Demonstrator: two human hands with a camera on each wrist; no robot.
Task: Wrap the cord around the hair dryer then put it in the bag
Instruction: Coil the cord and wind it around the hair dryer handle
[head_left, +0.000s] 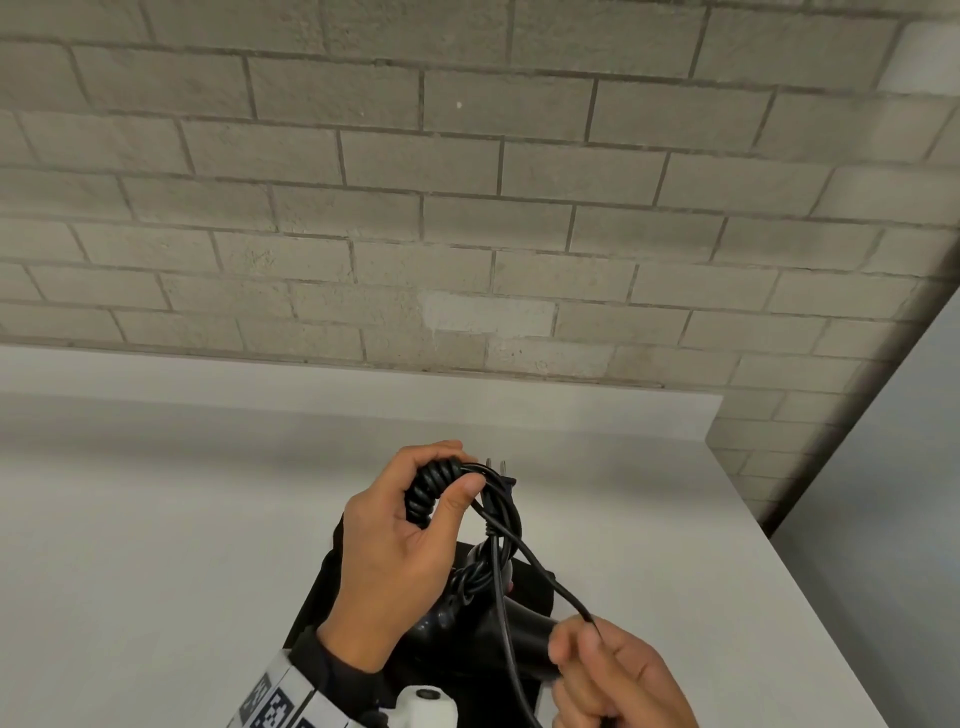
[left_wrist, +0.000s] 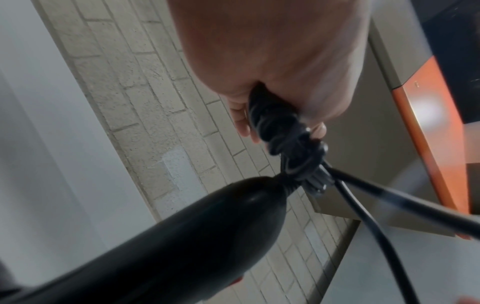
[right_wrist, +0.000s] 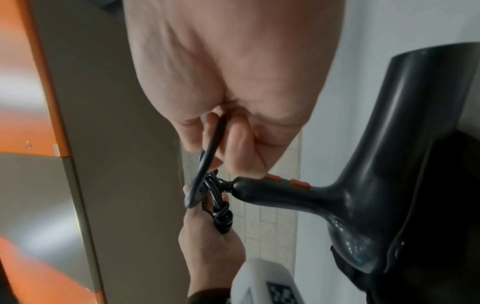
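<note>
A black hair dryer (head_left: 483, 631) lies over a black bag (head_left: 332, 571) at the near edge of the white table (head_left: 156, 519). My left hand (head_left: 441, 475) grips a coiled bundle of its cord (head_left: 423, 499) above the handle, with the plug prongs (head_left: 496, 465) sticking up beside my thumb. A loose loop of cord (head_left: 545, 577) runs down to my right hand (head_left: 584, 636), which pinches it. In the right wrist view the dryer (right_wrist: 389, 164) shows red buttons (right_wrist: 298, 183), and the right fingers (right_wrist: 241, 148) pinch the cord (right_wrist: 214, 142). In the left wrist view the bundle (left_wrist: 275, 123) sits above the handle (left_wrist: 182, 236).
A grey brick wall (head_left: 467, 208) stands behind the table. The table's right edge (head_left: 779, 545) drops off beside a grey panel (head_left: 883, 467). An orange and grey door or cabinet (right_wrist: 33, 102) shows in the wrist views.
</note>
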